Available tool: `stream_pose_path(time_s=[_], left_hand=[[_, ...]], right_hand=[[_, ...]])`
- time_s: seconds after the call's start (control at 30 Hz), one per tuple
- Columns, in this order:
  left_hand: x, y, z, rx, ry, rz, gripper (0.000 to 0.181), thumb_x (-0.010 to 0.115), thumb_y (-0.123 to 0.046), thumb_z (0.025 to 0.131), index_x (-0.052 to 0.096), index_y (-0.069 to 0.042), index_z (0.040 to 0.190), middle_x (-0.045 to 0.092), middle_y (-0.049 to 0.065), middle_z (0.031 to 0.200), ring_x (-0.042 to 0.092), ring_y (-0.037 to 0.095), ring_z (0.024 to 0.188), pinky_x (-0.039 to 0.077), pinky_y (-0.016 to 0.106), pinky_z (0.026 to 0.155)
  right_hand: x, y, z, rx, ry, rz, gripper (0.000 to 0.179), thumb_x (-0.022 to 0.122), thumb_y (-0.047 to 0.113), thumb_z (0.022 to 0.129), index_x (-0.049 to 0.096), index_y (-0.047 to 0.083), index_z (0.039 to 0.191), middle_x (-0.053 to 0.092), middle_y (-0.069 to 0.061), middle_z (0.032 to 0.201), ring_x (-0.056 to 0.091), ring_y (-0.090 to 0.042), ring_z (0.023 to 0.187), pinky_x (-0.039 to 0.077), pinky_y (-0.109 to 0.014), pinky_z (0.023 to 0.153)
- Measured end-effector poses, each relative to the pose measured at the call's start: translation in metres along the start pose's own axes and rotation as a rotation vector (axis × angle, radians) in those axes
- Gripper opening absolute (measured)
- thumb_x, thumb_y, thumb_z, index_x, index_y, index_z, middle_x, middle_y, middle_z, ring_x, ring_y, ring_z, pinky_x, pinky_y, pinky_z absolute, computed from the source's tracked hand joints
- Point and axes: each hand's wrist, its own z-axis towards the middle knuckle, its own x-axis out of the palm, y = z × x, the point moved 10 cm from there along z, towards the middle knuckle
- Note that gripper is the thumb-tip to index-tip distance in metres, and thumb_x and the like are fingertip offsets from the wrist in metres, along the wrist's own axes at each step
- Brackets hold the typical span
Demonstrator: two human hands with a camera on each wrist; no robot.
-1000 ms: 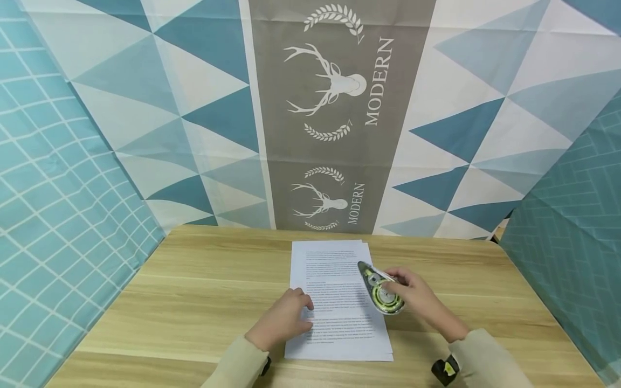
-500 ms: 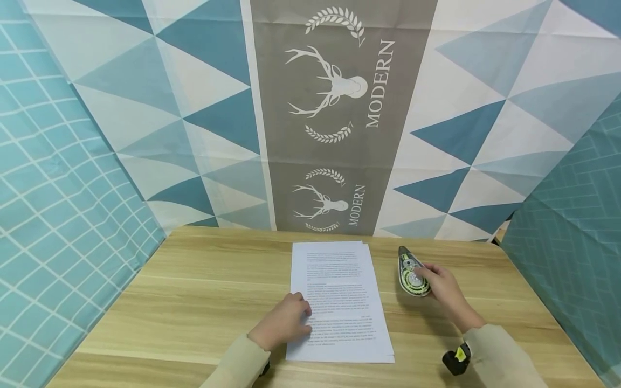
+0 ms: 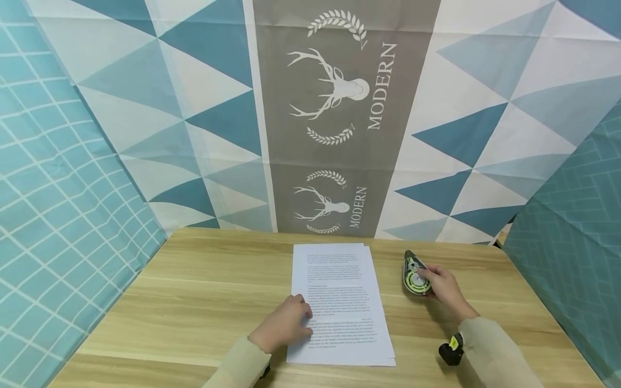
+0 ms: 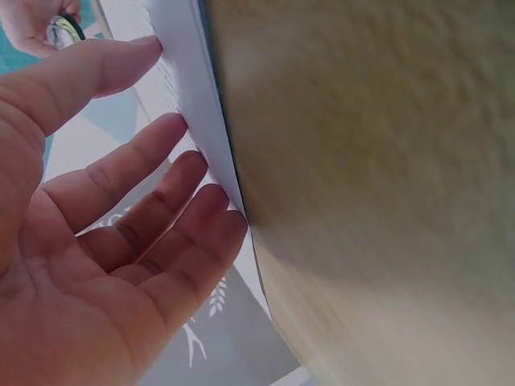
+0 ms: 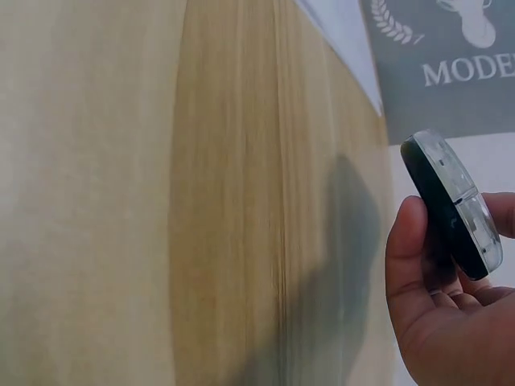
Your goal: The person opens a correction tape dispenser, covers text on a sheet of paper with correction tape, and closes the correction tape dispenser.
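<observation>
My right hand (image 3: 447,288) pinches a teardrop-shaped correction tape (image 3: 416,277) with a clear case and green-yellow wheels, to the right of the printed sheets. Thumb and fingers hold its sides in the right wrist view, where the correction tape (image 5: 455,205) shows edge-on, apart from the tabletop. My left hand (image 3: 285,322) lies at the left edge of the sheets of paper (image 3: 339,302). In the left wrist view its fingertips (image 4: 221,217) touch the paper (image 4: 201,88), fingers slightly bent and spread, with nothing gripped.
The wooden table (image 3: 208,302) extends to both sides of the paper. A patterned cloth backdrop (image 3: 330,124) stands behind it, with blue-green cloth (image 3: 73,215) along the left side. Dark wrist-worn devices show at both sleeves, such as the right one (image 3: 451,349).
My right hand has carried the correction tape from over the paper out to the right, then slightly lower in view. My left hand has stayed at the sheets' left edge.
</observation>
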Motion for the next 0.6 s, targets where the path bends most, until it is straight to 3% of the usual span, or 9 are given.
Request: stream_pose_path(time_s=[0.27, 0.6], left_hand=[[-0.001, -0.003, -0.001, 0.008, -0.005, -0.004, 0.026, 0.073, -0.02, 0.07, 0.068, -0.003, 0.088, 0.055, 0.001, 0.084, 0.046, 0.012, 0.076, 0.046, 0.025, 0.071], [-0.001, -0.002, -0.001, 0.005, -0.003, -0.005, 0.026, 0.073, -0.021, 0.07, 0.069, -0.003, 0.088, 0.055, 0.0, 0.085, 0.047, 0.012, 0.077, 0.046, 0.026, 0.072]], right_hand=[[-0.003, -0.01, 0.016, 0.012, -0.017, -0.063, 0.061, 0.046, 0.029, 0.097, 0.028, -0.013, 0.138, 0.051, -0.022, 0.11, 0.056, -0.008, 0.07, 0.055, -0.028, 0.061], [-0.006, -0.01, 0.024, -0.016, -0.029, -0.281, 0.058, 0.047, 0.03, 0.096, 0.04, -0.016, 0.13, 0.056, -0.025, 0.103, 0.058, -0.018, 0.078, 0.052, -0.03, 0.062]])
